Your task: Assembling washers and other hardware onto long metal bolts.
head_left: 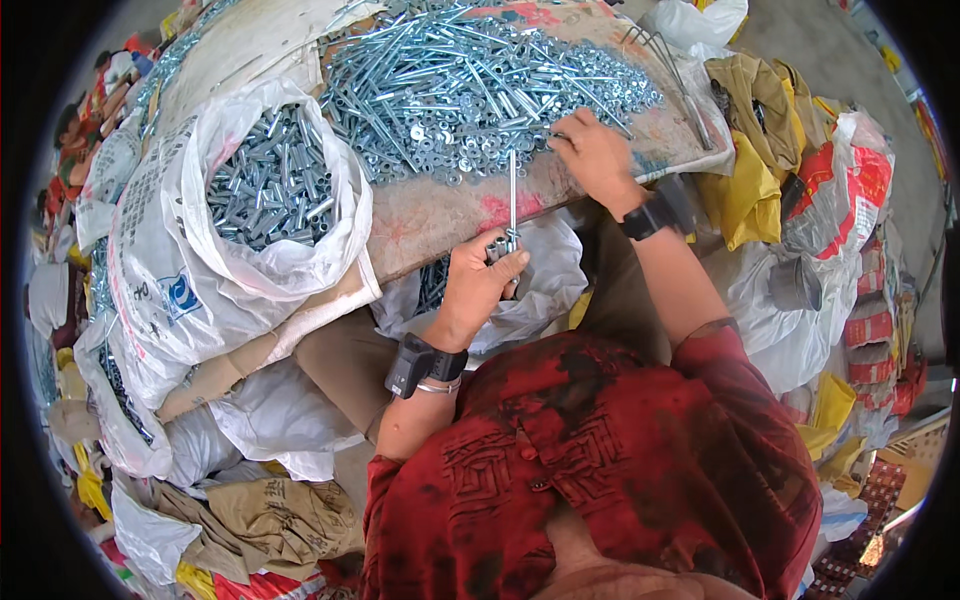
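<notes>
My left hand (pixel 478 285) is closed in front of the table's near edge, around a long thin silver bolt (pixel 513 190). The bolt's shaft points away from me, and small metal pieces sit at its base by my thumb. A few more small metal parts show between my fingers, partly hidden. My right hand (pixel 597 160) reaches to the near right edge of a heap of loose bolts, washers and nuts (pixel 470 90). Its thumb and forefinger are slightly apart at the small parts, with nothing visible between them.
A white woven sack (pixel 140 270) full of metal sleeves (pixel 270 180) stands left on the cloth-covered table (pixel 420 215). Another white bag (pixel 550 270) hangs open below my left hand. A metal hand rake (pixel 685 90) lies at right. Sacks (pixel 765 190) crowd both sides.
</notes>
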{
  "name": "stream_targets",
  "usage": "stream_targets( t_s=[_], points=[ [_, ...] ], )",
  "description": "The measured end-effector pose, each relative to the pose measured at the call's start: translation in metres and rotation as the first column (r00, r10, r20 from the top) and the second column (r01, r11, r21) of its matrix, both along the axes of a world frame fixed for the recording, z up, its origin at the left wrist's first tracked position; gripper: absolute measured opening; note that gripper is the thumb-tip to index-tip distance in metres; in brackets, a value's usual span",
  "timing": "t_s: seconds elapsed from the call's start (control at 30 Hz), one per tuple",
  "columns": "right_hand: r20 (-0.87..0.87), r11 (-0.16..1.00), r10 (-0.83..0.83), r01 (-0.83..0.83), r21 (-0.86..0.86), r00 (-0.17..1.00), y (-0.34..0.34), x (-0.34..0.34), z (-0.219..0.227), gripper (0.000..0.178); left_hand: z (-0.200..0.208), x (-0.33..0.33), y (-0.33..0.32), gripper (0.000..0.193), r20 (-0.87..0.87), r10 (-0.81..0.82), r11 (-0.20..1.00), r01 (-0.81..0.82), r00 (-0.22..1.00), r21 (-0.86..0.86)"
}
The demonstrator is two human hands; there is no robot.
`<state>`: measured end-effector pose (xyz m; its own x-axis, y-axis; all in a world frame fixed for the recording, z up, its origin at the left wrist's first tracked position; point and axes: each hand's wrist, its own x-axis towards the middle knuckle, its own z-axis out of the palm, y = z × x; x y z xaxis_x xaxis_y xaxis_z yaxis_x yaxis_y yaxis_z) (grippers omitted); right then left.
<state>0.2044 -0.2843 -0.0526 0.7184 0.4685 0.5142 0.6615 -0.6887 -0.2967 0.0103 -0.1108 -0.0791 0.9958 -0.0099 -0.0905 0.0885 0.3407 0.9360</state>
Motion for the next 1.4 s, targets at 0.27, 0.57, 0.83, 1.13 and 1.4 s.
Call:
stream_targets(
  t_s=[0.27,0.57,0.83,1.13,1.4],
  points=[
    [0.027,0.985,-0.145,0.147,-0.093,0.989,0.008,0.002,-0.01,0.014,0.001,0.004,0.001,0.011,-0.003,-0.032,0.999,0.032,0.999,-0.037],
    [-0.303,0.575,-0.07,0.286,0.766,0.951,-0.103,-0.013,0.031,0.013,0.001,0.004,0.005,0.012,-0.024,0.016,1.0,-0.016,1.0,0.016],
    [-0.823,0.769,-0.28,0.629,0.116,0.494,-0.24,-0.056,-0.082,0.012,0.0,0.006,0.0,0.012,-0.038,0.029,0.997,-0.026,0.999,0.068],
    [-0.793,0.538,-0.076,0.695,0.478,0.604,-0.234,-0.006,-0.037,0.026,-0.004,0.008,-0.004,0.011,-0.065,0.057,0.997,-0.053,0.996,0.058],
    [-0.487,0.777,0.049,0.273,0.567,0.872,-0.112,-0.023,0.035,0.016,-0.001,0.005,-0.004,0.014,0.027,0.0,0.999,-0.001,1.0,0.042]
  ],
)
